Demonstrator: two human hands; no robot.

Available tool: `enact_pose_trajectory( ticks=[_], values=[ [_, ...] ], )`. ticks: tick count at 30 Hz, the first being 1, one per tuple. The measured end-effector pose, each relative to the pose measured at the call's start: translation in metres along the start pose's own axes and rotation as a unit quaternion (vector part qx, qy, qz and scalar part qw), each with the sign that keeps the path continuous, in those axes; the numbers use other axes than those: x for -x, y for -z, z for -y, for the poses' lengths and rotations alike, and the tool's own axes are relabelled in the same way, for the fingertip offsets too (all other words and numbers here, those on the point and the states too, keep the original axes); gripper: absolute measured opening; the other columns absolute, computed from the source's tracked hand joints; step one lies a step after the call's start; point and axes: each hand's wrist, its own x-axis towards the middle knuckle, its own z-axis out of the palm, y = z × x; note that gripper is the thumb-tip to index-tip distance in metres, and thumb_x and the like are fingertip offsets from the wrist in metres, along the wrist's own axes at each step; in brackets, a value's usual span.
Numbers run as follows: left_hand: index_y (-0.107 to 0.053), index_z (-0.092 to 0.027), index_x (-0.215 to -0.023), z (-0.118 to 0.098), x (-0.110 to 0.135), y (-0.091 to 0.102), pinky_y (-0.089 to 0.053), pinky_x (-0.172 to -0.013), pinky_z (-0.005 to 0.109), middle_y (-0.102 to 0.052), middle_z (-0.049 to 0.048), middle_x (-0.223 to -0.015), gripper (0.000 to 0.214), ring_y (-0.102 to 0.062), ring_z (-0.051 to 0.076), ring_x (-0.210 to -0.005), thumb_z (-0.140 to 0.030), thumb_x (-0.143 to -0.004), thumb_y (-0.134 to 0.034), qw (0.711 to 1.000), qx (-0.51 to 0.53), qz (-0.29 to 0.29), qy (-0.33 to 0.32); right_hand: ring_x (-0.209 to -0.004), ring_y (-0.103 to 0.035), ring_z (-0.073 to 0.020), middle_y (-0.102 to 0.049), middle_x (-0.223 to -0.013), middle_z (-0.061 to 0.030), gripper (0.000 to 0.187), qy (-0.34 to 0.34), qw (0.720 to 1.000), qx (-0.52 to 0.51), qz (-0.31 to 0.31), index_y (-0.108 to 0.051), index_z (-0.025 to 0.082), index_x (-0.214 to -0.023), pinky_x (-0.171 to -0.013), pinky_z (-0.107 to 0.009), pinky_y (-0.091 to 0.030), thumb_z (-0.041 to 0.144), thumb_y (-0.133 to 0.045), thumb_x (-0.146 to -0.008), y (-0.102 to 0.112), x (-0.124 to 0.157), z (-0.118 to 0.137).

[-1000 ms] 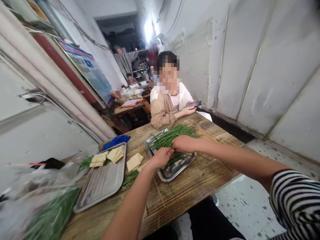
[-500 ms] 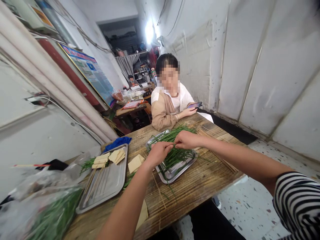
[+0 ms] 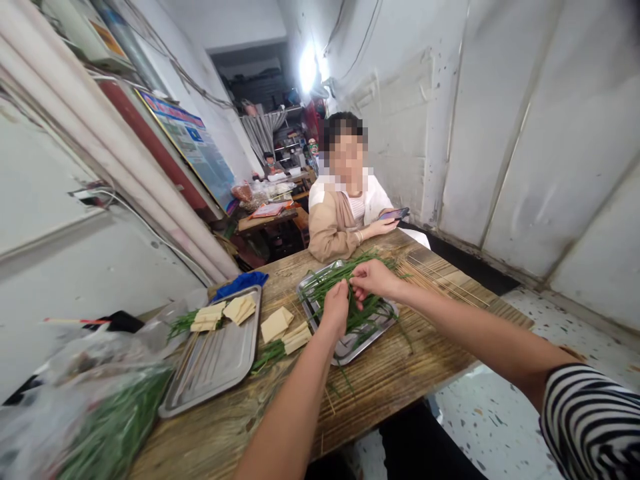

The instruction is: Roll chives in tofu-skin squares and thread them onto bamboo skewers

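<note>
Long green chives point(image 3: 367, 319) lie heaped in a metal tray point(image 3: 341, 358) on the wooden table. Over this heap my left hand point(image 3: 336, 310) is closed, fingertips pinched on chive stalks. Close to its right, my right hand point(image 3: 376, 280) is also closed in a pinch on chives, its fingertips almost meeting the left ones. The strands between the fingers are thin and partly hidden. Left of the tray rest pale tofu sheets point(image 3: 277, 325), with a folded piece point(image 3: 297, 338) beside a small chive bundle point(image 3: 269, 355).
A second metal tray point(image 3: 216, 370) holds skewers, tofu sheets point(image 3: 240, 309) and chives. Bamboo skewers point(image 3: 447, 283) lie at the table's right. A plastic bag of greens point(image 3: 117, 423) is at lower left, a blue cloth point(image 3: 239, 285) behind. Across the table sits a person point(image 3: 333, 223) holding a phone point(image 3: 395, 214).
My left hand has turned more upright, its fingertips now pointing up near the right hand's. The right fingers have opened slightly from their tighter curl. The view has shifted a little.
</note>
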Motion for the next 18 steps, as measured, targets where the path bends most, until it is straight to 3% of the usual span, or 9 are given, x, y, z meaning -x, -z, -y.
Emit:
enact_pose_trajectory(
  ticks=[4, 7, 10, 13, 16, 18],
  values=[
    [-0.048, -0.016, -0.069, -0.014, 0.0, -0.001, -0.035, -0.046, 0.02, -0.048, -0.004, -0.058, 0.025, -0.034, 0.004, -0.039, -0.035, -0.086, -0.045, 0.995, 0.02, 0.042, 0.092, -0.044, -0.057, -0.0113, -0.058, -0.046, 0.0044, 0.022, 0.035, 0.997, 0.069, -0.015, -0.051, 0.017, -0.059, -0.044, -0.019, -0.046, 0.011, -0.054, -0.081, 0.003, -0.002, -0.006],
    [-0.048, -0.017, -0.074, -0.024, -0.001, 0.0, -0.036, -0.045, 0.02, -0.045, -0.005, -0.054, 0.018, -0.036, 0.005, -0.038, -0.028, -0.086, -0.043, 0.987, 0.021, 0.048, 0.153, -0.044, -0.055, -0.0101, -0.058, -0.048, 0.0045, 0.019, 0.103, 0.981, 0.162, -0.038, -0.057, 0.016, -0.063, -0.045, -0.018, -0.04, 0.015, -0.054, -0.081, 0.004, -0.002, -0.009],
    [-0.044, -0.019, -0.077, -0.028, -0.003, 0.001, -0.035, -0.044, 0.02, -0.039, -0.0079, -0.05, 0.016, -0.033, 0.005, -0.035, -0.028, -0.088, -0.038, 0.983, 0.015, 0.036, 0.181, -0.054, -0.056, -0.0098, -0.063, -0.058, 0.0019, 0.012, 0.181, 0.948, 0.247, -0.083, -0.065, 0.015, -0.069, -0.052, -0.018, -0.039, 0.015, -0.058, -0.079, 0.001, -0.001, -0.01],
    [-0.037, -0.021, -0.073, -0.027, -0.003, 0.003, -0.027, -0.04, 0.017, -0.028, -0.0117, -0.046, 0.021, -0.022, 0.004, -0.032, -0.032, -0.091, -0.033, 0.984, -0.004, 0.021, 0.176, -0.061, -0.055, -0.0104, -0.066, -0.066, -0.0005, 0.009, 0.215, 0.926, 0.291, -0.107, -0.068, 0.013, -0.072, -0.056, -0.019, -0.037, 0.016, -0.06, -0.077, -0.002, -0.002, -0.009],
    [-0.038, -0.02, -0.071, -0.027, 0.0, 0.01, -0.019, -0.038, 0.016, -0.024, -0.0132, -0.045, 0.03, -0.016, 0.002, -0.032, -0.043, -0.09, -0.038, 0.985, -0.038, 0.033, 0.165, -0.059, -0.054, -0.0115, -0.065, -0.064, -0.0017, 0.015, 0.182, 0.939, 0.288, -0.056, -0.068, 0.011, -0.075, -0.056, -0.021, -0.037, 0.021, -0.059, -0.08, 0.005, -0.003, -0.006],
    [-0.042, -0.018, -0.07, -0.029, 0.005, 0.017, -0.017, -0.038, 0.016, -0.025, -0.0131, -0.044, 0.034, -0.015, 0.002, -0.032, -0.048, -0.088, -0.042, 0.982, -0.064, 0.064, 0.164, -0.062, -0.057, -0.0127, -0.067, -0.071, -0.0035, 0.02, 0.168, 0.945, 0.28, 0.005, -0.069, 0.009, -0.088, -0.057, -0.022, -0.04, 0.025, -0.061, -0.079, 0.013, 0.0, 0.0]
  ],
)
